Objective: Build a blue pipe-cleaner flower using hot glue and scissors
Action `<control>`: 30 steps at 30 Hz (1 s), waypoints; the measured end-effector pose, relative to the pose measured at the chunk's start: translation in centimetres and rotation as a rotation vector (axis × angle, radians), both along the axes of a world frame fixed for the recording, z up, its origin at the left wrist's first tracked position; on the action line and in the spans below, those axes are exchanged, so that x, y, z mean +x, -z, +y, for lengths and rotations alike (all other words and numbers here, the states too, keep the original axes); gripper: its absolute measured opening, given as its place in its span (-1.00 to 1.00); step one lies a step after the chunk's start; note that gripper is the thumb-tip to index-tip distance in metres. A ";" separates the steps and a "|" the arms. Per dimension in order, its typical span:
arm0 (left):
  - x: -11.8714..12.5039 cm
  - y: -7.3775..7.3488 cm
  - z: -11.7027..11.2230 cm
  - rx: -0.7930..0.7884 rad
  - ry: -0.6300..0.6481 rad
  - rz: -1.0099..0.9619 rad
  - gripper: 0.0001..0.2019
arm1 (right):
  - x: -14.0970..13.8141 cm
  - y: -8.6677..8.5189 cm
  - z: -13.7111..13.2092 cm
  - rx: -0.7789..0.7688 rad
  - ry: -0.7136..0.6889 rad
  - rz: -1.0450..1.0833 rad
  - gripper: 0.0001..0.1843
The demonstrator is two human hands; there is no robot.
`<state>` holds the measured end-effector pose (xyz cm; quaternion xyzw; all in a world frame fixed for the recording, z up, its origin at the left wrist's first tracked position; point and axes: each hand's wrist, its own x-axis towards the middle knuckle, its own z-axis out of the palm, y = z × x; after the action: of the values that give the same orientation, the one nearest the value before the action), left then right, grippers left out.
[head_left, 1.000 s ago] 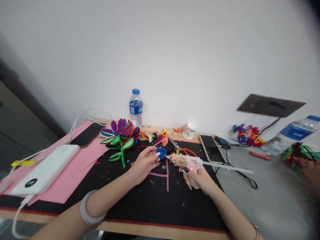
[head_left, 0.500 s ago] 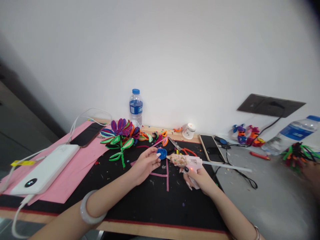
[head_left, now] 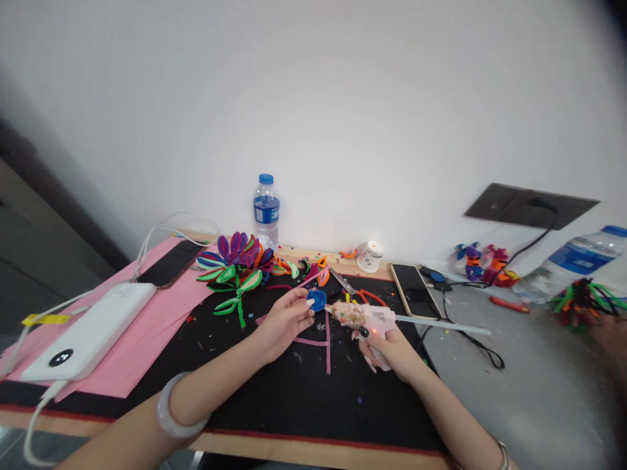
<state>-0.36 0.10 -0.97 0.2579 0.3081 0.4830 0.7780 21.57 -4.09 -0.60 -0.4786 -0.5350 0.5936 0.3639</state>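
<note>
Between the fingertips of my left hand [head_left: 290,320] is a small round blue disc [head_left: 317,300], perhaps a coiled pipe cleaner; its exact kind is unclear. My right hand [head_left: 385,346] is wrapped round the handle of a pale pink hot glue gun [head_left: 379,318], its light glowing red. The gun's nozzle points left and lies at the disc's right edge; whether they touch I cannot tell. A long clear glue stick [head_left: 443,325] sticks out of the gun's back. Below the disc, pink pipe cleaner strips [head_left: 328,358] lie on the black mat [head_left: 294,398].
Pipe cleaner flowers [head_left: 238,274] and a water bottle [head_left: 266,212] stand behind on the left. Scissors [head_left: 343,282], a paper cup [head_left: 369,256] and a phone [head_left: 415,290] are at the back. A white power bank [head_left: 93,333] rests on pink sheets [head_left: 132,352]. Another person's hand [head_left: 610,333] is at far right.
Almost nothing differs. The glue gun has shifted very slightly left, and the blue disc is tilted a little differently in my left fingers.
</note>
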 end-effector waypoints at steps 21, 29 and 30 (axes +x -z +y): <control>0.0 -0.1 0.0 -0.004 0.005 -0.007 -0.75 | -0.1 -0.2 0.1 0.024 0.007 0.030 -0.66; 0.0 -0.4 -0.1 -0.011 0.007 0.010 -0.77 | 0.2 -0.1 0.3 0.027 -0.008 0.021 -0.60; 0.1 -0.4 -0.2 -0.010 0.008 0.011 -0.77 | 0.2 0.0 0.3 0.026 -0.009 0.017 -0.61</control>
<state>-0.31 -0.06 -0.58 0.2580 0.3138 0.4769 0.7794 21.81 -3.74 -0.61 -0.4664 -0.5417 0.5921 0.3721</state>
